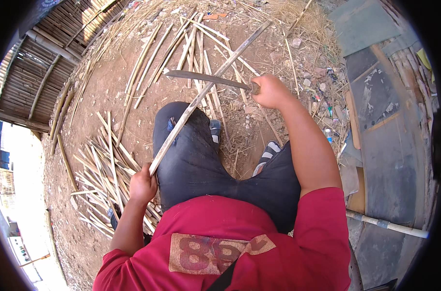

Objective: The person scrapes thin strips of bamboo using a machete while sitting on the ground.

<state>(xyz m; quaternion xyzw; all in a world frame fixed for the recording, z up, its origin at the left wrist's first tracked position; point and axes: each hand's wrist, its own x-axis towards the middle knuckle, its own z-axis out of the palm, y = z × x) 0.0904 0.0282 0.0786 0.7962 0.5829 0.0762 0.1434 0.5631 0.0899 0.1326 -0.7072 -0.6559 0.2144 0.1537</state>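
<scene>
My left hand is closed round the near end of a long bamboo strip. The strip slants up and away to the right, passing over my left knee. In my right hand is the handle of a machete, its dark blade pointing left. Blade and strip cross a little beyond my knees; whether they touch I cannot tell. The fingers of my right hand are wrapped round the handle and partly hidden.
A heap of split bamboo strips lies to my left. More loose strips are scattered on the dirt ahead. Dark sheets and a pale pole are at my right, a bamboo-slat wall at far left. A plastic bottle lies near the sheets.
</scene>
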